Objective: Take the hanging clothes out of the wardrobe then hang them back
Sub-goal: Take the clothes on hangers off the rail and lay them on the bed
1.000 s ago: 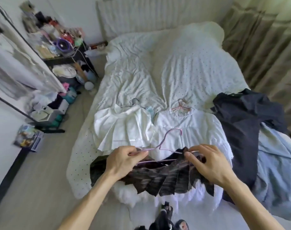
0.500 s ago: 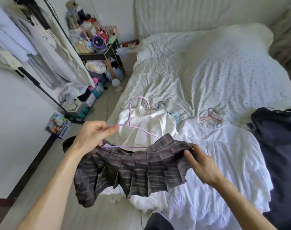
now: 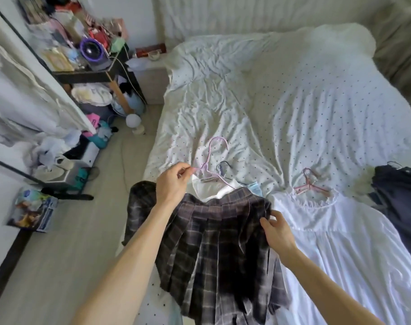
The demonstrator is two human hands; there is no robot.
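At the far left, the hanging clothes (image 3: 19,102) on the open wardrobe rail mark where everything has to end up. The step in hand looks like the return half of the task: 1 garment is lifted off the bed (image 3: 223,102) and is ready to go back on the rail.

The left hand (image 3: 172,184) pinches the lilac hanger (image 3: 208,158) just below its hook, thumb and forefinger closed on the wire, the other fingers curled loosely. The hook points up and away, free of everything. The plaid skirt (image 3: 218,242) hangs from that hanger, its waistband just below the left hand and its pleats falling toward the floor over the near edge of the bed. How the waistband is fastened to the hanger is hidden.

The right hand (image 3: 279,235) pinches the waistband's right corner between thumb and fingertips, steadying it.

Further right, a white dress (image 3: 345,242) and a dark garment (image 3: 401,200) lie on the bed, untouched.

The next move likely calls for releasing the right hand, swinging left and aiming the hook at the rail while the skirt stays level.
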